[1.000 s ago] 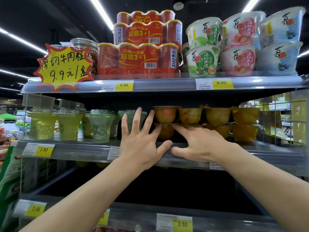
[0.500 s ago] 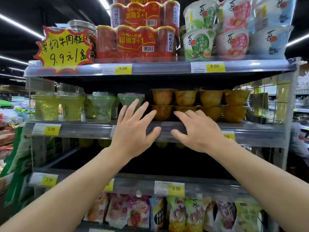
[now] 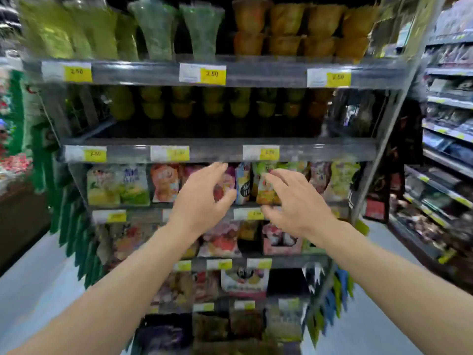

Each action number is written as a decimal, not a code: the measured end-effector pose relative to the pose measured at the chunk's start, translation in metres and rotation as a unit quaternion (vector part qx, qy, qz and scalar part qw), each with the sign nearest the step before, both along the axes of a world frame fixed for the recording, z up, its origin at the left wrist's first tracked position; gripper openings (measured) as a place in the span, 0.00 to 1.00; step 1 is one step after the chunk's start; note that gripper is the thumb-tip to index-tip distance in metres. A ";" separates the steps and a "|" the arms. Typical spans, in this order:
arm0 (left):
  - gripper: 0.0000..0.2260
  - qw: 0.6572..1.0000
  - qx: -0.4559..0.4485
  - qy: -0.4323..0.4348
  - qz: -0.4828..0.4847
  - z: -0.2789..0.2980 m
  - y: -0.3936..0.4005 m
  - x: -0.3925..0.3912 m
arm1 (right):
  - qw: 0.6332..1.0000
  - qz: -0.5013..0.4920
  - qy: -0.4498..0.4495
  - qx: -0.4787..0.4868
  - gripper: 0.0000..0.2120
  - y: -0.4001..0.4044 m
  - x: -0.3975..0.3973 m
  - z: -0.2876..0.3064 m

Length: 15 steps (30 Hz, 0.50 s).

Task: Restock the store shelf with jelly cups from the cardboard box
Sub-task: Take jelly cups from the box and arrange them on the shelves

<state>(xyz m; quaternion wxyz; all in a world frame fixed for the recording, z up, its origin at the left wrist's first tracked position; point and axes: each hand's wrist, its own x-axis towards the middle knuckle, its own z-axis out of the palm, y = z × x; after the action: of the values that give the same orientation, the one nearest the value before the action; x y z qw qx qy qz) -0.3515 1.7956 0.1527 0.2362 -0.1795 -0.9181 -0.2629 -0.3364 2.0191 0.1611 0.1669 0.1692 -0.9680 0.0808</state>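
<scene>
**Both hands empty, in front of the snack-bag row**

Frame is motion-blurred, so fine detail is soft.

- Left hand (image 3: 202, 201): fingers loosely spread and slightly bent, thumb out to the right, holding nothing. It hangs in front of the snack bags (image 3: 163, 183), just below the front edge of the third shelf (image 3: 220, 152).
- Right hand (image 3: 294, 203): same posture, fingers relaxed and apart, holding nothing. It is beside the left hand with a gap between them. Can't tell whether either hand touches the bags.
- Orange jelly cups (image 3: 304, 29): stacked two high at the right end of the top visible shelf (image 3: 266, 75), well above both hands.
- Green jelly cups (image 3: 158, 29): same shelf, left of the orange ones. Yellow-green cups (image 3: 58, 29) fill the left end.
- Small yellow and orange cups (image 3: 215, 103): on the shelf below, set back toward the rear edge, two rows stacked.
- Yellow price tags (image 3: 212, 74) reading 2.50 run along the front edges of the upper shelves.
- More bagged snacks (image 3: 222, 239) fill the lower shelves.
- Another shelf unit (image 3: 448, 139) stands at the right frame edge.
- Cardboard box: not in view.
</scene>
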 end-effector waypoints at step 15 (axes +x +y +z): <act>0.29 0.926 -0.004 -0.377 0.010 -0.310 -0.042 0.150 | 0.938 -0.051 -0.344 0.004 0.32 -0.016 0.136 -0.293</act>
<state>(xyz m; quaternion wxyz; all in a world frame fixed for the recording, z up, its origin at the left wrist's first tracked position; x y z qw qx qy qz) -0.2010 1.7533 -0.1577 -0.1248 -0.0588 -0.9422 -0.3053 -0.2001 2.0031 -0.1324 -0.1729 0.0824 -0.9740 0.1213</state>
